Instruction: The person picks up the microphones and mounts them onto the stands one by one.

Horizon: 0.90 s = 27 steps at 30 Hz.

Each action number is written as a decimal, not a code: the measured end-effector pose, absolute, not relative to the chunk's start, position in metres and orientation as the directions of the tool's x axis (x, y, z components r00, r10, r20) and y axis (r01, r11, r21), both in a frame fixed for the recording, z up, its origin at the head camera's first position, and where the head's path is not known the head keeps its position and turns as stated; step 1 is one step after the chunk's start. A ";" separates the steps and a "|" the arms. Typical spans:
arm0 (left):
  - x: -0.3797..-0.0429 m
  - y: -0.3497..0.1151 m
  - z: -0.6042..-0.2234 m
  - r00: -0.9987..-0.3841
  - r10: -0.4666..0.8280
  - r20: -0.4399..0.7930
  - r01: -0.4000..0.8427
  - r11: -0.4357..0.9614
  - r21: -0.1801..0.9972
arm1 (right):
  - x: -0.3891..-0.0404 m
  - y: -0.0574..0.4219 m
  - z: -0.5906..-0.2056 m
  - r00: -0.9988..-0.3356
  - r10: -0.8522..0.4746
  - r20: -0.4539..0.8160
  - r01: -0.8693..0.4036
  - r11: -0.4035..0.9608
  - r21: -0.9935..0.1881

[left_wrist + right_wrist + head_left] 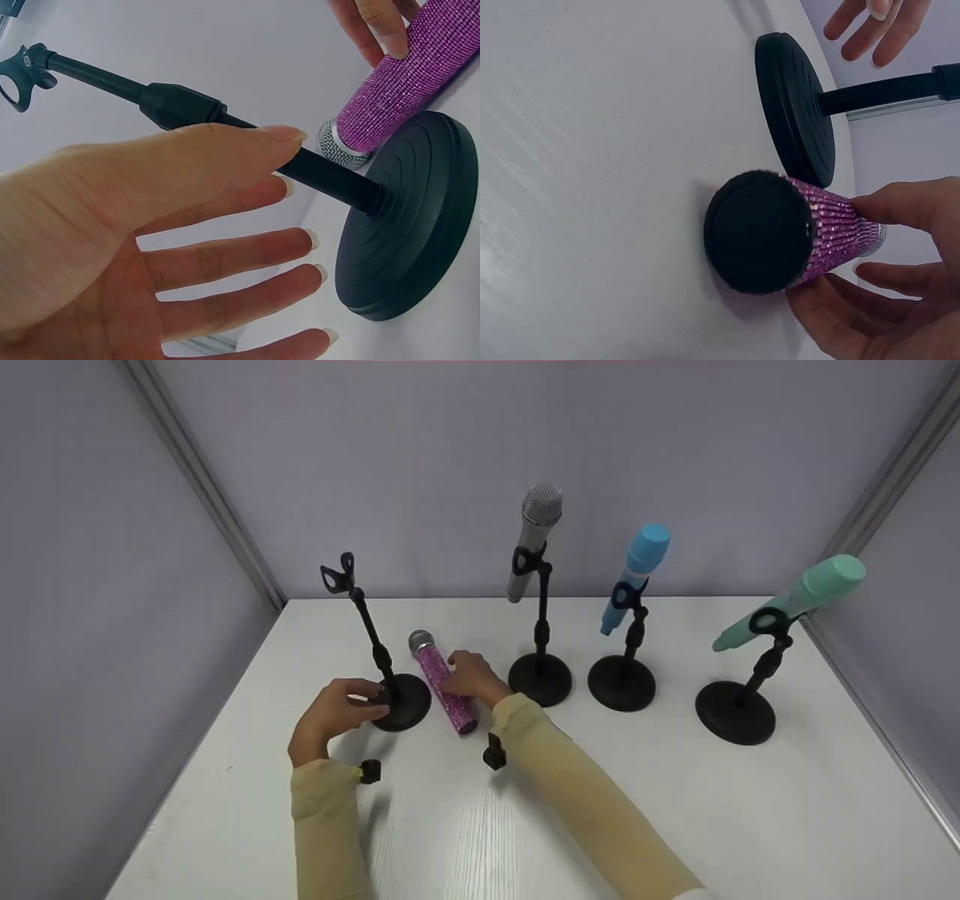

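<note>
A sparkly pink microphone [444, 684] with a silver mesh head lies on the table, its black end cap [757, 232] facing the right wrist camera. My right hand [472, 676] holds it around the middle, thumb on one side and fingers on the other. To its left stands an unoccupied black microphone stand [403, 701] with a round base and a clip [339, 576] on top. My left hand [341, 712] is beside that stand's pole, fingers straight and spread, the thumb overlapping the pole in the left wrist view.
On the right are three more black stands, holding a silver microphone [536, 529], a blue microphone [637, 570] and a green microphone [799, 596]. They stand on a white table [465, 825], with a pale wall [420, 472] behind and panels at both sides.
</note>
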<state>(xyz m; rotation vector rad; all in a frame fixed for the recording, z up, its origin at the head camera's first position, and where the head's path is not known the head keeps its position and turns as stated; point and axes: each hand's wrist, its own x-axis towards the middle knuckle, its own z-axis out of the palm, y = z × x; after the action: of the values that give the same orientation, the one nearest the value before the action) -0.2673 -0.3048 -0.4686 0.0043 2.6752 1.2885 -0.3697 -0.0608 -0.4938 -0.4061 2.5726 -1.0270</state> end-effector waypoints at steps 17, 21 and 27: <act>-0.268 -0.302 -0.475 -0.983 0.047 -0.175 -0.114 0.589 0.800 | -0.370 -0.071 -0.500 -0.934 -0.327 -0.145 -0.178 0.777 -0.604; -0.270 -0.302 -0.475 -0.984 0.051 -0.172 -0.110 0.586 0.803 | -0.371 -0.069 -0.494 -0.930 -0.320 -0.184 -0.152 0.786 -0.599; -0.271 -0.301 -0.476 -0.982 0.050 -0.182 -0.120 0.579 0.806 | -0.369 -0.065 -0.487 -0.922 -0.317 -0.223 -0.130 0.797 -0.590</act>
<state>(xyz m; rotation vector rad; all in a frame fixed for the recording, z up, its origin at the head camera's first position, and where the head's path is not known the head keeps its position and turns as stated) -0.2712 -0.3009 -0.4759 -0.0591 2.6240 1.3603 -0.3690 -0.0648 -0.4866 -0.3421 2.6743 -0.8458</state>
